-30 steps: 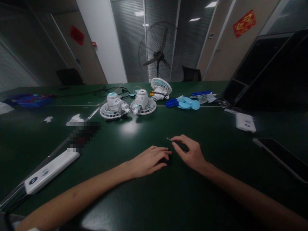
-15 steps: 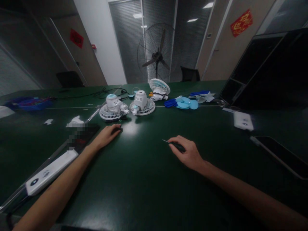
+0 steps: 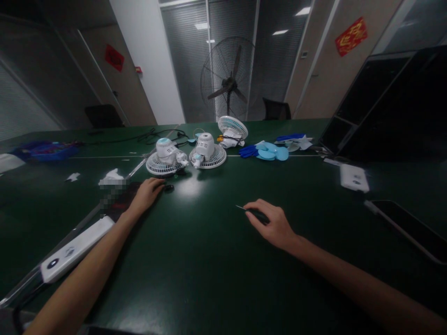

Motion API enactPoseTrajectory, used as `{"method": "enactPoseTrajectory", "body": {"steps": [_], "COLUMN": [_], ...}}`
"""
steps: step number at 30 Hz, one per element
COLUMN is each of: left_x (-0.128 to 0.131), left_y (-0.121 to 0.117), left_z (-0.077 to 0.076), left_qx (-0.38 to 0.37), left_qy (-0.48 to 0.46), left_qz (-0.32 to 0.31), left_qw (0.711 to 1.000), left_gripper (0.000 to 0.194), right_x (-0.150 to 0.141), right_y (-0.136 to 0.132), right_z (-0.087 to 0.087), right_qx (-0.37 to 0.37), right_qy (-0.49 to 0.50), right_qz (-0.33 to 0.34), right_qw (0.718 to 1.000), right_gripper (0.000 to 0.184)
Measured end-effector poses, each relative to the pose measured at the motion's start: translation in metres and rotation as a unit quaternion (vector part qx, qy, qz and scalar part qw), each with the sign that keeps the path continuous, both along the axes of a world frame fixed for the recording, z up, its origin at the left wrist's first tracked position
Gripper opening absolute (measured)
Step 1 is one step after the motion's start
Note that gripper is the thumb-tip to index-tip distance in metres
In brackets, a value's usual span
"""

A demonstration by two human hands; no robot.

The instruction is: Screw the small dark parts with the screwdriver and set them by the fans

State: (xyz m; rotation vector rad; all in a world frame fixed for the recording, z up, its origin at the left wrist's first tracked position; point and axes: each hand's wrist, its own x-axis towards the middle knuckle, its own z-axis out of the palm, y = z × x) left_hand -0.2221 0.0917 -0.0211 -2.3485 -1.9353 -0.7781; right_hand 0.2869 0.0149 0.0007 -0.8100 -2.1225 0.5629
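My right hand (image 3: 270, 222) rests on the green table (image 3: 216, 260), closed round a thin screwdriver (image 3: 253, 212) whose metal tip points left. My left hand (image 3: 146, 195) lies further left with fingers loosely stretched, just short of a small dark part (image 3: 169, 188) on the table; it holds nothing. Beyond it lie two small white fans face down (image 3: 164, 157) (image 3: 206, 151), and a third one (image 3: 232, 130) stands tilted behind them.
Blue fan blades and a blue glove (image 3: 267, 151) lie at the back centre. White devices (image 3: 73, 251) (image 3: 354, 177) sit left and right, a dark tablet (image 3: 408, 228) at the right. A blue tray (image 3: 45, 150) is far left. A large standing fan (image 3: 228, 79) stands beyond the table.
My left hand went from beside the right hand to the left front of the fans, set down the small dark part and drew back slightly. The right hand stayed put.
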Motion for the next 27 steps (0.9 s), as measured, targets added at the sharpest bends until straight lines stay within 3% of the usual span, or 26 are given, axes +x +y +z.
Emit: {"method": "enactPoseTrajectory", "body": {"steps": [8, 13, 19, 27], "left_x": [0.008, 0.014, 0.022, 0.022], "left_y": [0.009, -0.004, -0.021, -0.018], "left_z": [0.0, 0.007, 0.019, 0.018], "left_qx": [0.011, 0.031, 0.005, -0.008], "left_qy": [-0.04, -0.082, -0.126, -0.122], "left_qz": [0.04, 0.07, 0.048, -0.003], "left_qw": [0.998, 0.994, 0.991, 0.992], "left_gripper": [0.048, 0.051, 0.043, 0.042], "right_x": [0.0, -0.001, -0.001, -0.002], "right_y": [0.002, 0.001, 0.0, -0.001], "right_z": [-0.003, -0.002, 0.0, 0.0], "right_qx": [0.0, 0.02, 0.015, 0.012], "right_qy": [0.0, -0.006, -0.01, -0.005], "right_qz": [0.009, -0.001, 0.003, 0.01], "right_qw": [1.0, 1.0, 1.0, 1.0], "right_gripper": [0.02, 0.019, 0.018, 0.018]}}
